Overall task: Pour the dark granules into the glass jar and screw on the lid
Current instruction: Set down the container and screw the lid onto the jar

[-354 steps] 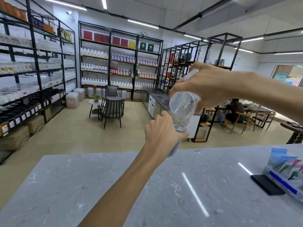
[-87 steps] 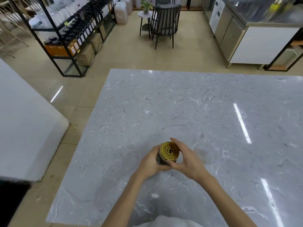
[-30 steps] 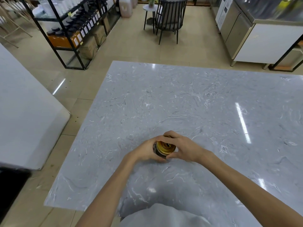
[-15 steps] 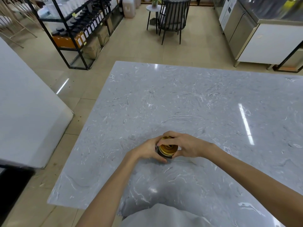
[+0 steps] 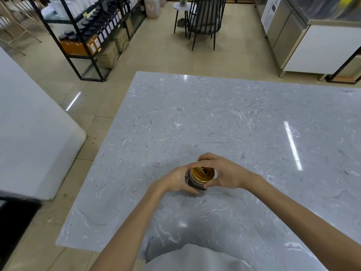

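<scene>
Glass jar point(image 5: 193, 183): dark contents, stands on grey marble bench point(image 5: 224, 122), near edge, 6 o'clock of centre. Gold lid point(image 5: 202, 173) seated on top. Left hand point(image 5: 175, 180): grip wrapped around jar body. Right hand point(image 5: 224, 173): grip pinching lid rim.

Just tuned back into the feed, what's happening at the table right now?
A person is closing up a small glass jar of dark granules on the grey marble table. The left hand grips the jar's side, while the right hand wraps its fingers round the gold lid, which sits on the jar's mouth. Whether the lid is fully tight can't be told.
</scene>
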